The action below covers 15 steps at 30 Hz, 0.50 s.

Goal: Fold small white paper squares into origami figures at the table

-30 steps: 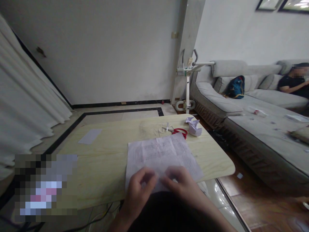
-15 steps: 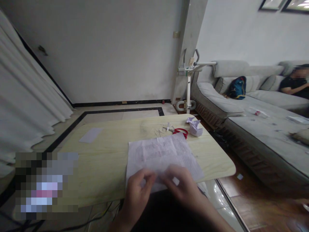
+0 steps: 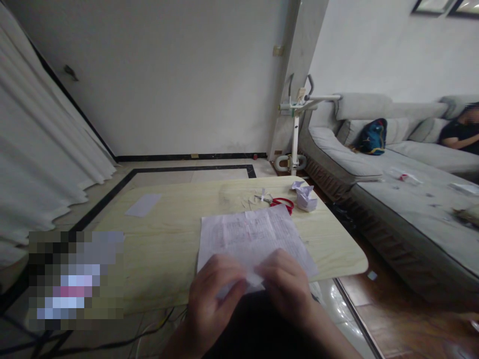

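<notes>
A creased sheet of printed paper (image 3: 245,234) lies at the near side of the table, reaching its front edge. Over the sheet's near left part, my left hand (image 3: 215,286) is closed, thumb and fingers pinched at the paper's near edge. My right hand (image 3: 286,284) faces it from the right, its fingers likewise closed on that edge. A short stretch of paper shows between the fingertips, slightly blurred. Just beyond the sheet rest red-handled scissors (image 3: 282,203), with thin paper strips (image 3: 249,203) beside the blades. Crumpled paper (image 3: 306,198) sits right of the scissors.
The pale wooden table (image 3: 164,249) carries a small white paper (image 3: 144,205) at its far left and a pixelated area at near left. A grey sofa (image 3: 407,199) with a backpack (image 3: 373,137) and a seated person (image 3: 462,132) stands right. White exercise equipment (image 3: 295,134) is behind.
Both hands have shifted slightly, and the fingers have curled down closer over the sheet's near edge. The view has swung a little to the left; objects on the table stay put.
</notes>
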Each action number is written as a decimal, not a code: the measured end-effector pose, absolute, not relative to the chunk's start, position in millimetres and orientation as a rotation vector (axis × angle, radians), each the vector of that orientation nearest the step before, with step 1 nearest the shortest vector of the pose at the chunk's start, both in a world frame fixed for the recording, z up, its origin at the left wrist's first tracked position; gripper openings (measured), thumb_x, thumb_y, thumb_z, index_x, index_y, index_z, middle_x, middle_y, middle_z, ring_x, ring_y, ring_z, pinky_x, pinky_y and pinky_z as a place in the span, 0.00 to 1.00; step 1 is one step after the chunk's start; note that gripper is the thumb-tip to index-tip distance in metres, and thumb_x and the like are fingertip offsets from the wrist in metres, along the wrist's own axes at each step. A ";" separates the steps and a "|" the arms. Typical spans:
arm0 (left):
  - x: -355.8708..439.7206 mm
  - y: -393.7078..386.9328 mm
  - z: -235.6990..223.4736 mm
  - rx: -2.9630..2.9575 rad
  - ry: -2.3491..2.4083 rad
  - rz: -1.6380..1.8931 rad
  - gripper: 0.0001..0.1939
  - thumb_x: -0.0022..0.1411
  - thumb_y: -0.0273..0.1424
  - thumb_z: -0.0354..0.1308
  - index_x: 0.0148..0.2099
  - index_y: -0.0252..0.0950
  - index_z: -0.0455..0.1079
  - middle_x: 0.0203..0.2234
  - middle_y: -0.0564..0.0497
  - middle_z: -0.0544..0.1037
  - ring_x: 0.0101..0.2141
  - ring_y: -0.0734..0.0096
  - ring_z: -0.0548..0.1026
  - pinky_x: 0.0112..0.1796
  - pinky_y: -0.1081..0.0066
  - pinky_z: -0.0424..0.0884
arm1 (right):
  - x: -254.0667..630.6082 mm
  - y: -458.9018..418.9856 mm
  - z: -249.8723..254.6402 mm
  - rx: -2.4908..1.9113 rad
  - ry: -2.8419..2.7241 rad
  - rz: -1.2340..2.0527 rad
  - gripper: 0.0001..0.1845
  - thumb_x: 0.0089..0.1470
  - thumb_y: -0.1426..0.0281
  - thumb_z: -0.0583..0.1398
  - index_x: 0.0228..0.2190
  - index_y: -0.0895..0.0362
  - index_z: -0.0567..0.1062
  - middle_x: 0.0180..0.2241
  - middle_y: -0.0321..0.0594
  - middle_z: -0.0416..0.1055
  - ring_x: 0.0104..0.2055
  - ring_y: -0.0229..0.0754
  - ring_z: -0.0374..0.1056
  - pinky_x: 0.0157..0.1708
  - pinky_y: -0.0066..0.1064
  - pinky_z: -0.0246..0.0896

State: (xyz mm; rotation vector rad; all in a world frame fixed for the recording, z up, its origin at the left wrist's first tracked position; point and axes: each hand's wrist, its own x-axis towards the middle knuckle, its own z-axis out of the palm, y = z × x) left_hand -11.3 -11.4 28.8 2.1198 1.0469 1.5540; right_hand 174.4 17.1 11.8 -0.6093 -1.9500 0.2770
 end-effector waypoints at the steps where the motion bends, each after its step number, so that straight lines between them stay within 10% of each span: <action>1: -11.7 -11.5 29.5 2.128 1.047 1.548 0.10 0.60 0.18 0.59 0.39 0.38 0.71 0.31 0.51 0.79 0.35 0.68 0.76 0.38 0.69 0.74 | 174.4 16.9 12.0 -0.614 -1.949 0.289 0.11 0.60 0.79 0.54 0.38 0.56 0.74 0.26 0.41 0.71 0.28 0.42 0.65 0.26 0.33 0.59; 15: -14.0 -6.7 36.3 2.273 0.951 1.526 0.08 0.61 0.18 0.58 0.39 0.35 0.72 0.30 0.49 0.78 0.35 0.67 0.74 0.37 0.68 0.73 | 175.5 17.1 11.2 -0.591 -1.937 0.379 0.11 0.56 0.82 0.55 0.37 0.58 0.74 0.26 0.40 0.70 0.28 0.41 0.64 0.26 0.32 0.58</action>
